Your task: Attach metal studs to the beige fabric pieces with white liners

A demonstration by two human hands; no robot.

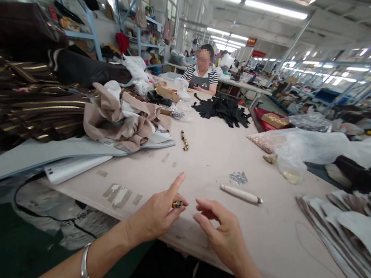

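My left hand (pixel 152 217) is closed over the table's near edge, its index finger pointing out. Between its thumb and the other fingers is a small gold-and-dark metal fitting (pixel 177 203); its exact kind is too small to tell. Just to the right, my right hand (pixel 222 227) has curled fingers with a gap between thumb and forefinger, and nothing shows in it. A white rod-shaped tool (pixel 240 194) lies right of it, below a small pile of flat silvery pieces (pixel 238 177). Farther up the table, several similar gold metal fittings (pixel 185 140) stand in a short row.
Crumpled beige cloth (pixel 122 116) and stacks of dark gold-edged pieces (pixel 19 109) crowd the left. Black strips (pixel 221 110) lie toward the back, where another person (pixel 202 77) sits. Plastic bags (pixel 300 149) and layered grey-white pieces (pixel 358 229) line the right edge.
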